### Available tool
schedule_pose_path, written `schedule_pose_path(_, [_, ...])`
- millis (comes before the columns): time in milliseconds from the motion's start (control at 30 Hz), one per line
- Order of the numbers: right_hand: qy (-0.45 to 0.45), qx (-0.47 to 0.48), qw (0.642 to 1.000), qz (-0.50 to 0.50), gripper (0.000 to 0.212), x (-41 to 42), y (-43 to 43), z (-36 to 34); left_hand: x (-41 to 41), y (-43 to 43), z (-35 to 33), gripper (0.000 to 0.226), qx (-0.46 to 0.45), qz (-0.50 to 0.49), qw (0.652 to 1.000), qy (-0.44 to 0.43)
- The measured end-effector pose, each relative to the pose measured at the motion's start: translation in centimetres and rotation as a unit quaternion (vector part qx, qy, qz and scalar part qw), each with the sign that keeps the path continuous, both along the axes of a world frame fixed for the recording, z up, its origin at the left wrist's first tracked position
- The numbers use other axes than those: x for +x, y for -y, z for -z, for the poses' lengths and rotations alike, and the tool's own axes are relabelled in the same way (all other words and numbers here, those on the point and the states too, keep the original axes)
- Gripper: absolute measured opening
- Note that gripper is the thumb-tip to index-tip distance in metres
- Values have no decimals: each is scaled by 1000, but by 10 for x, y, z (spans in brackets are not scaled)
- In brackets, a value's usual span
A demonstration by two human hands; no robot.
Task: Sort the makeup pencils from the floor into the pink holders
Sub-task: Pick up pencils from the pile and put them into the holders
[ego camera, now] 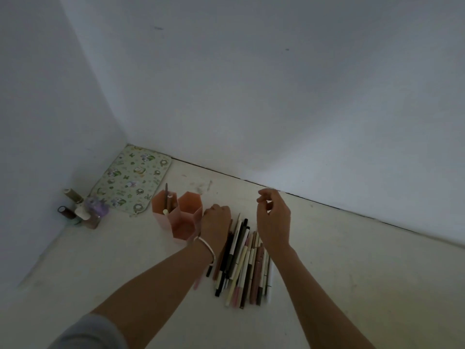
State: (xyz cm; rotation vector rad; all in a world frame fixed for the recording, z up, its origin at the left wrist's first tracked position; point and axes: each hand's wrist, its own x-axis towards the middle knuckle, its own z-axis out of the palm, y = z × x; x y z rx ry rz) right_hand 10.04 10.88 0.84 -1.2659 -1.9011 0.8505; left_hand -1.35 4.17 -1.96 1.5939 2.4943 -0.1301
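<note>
A pile of makeup pencils [245, 263] in black, white, pink and brown lies on the pale floor. Left of the pile stand joined pink hexagonal holders [182, 229]; the far-left one holds a few pencils [166, 201], and the others look empty. My left hand [216, 221] rests curled on the pile's left edge, right beside the holders. Its fingers are closed around what looks like a pink pencil [198, 282], whose blurred end shows under my wrist. My right hand [273, 217] hovers above the far right end of the pile, fingers loosely apart and holding nothing.
A floral mat [130, 180] lies in the corner behind the holders. Several small bottles [80, 210] stand against the left wall. The back wall meets the floor just beyond my right hand.
</note>
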Motion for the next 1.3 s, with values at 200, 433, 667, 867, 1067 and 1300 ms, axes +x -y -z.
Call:
schedule_pose_path(200, [249,-132,958,-58,21,-11,0,17,-22,-18,-31,56,134,17,990,50])
schedule_pose_path(433, [358,-98,923,-101,15,-26,15,35,-46,-6,-85,51,297,-13,944,145])
schedule_pose_path(667, [242,-136,960,-37,12,-29,3,21,-94,24,-119,57,447,-109,852,251])
schedule_pose_path(867, [-40,-65,996,56,6,-45,-22,-47,-145,66,-117,53,582,-196,754,231])
schedule_pose_path(1067, [-171,-5,985,-1,14,-78,12,-85,-130,87,-60,37,451,-125,866,176])
schedule_pose_path(1300, [-189,52,977,-87,20,-111,60,-80,-138,115,-66,11,534,-148,825,110])
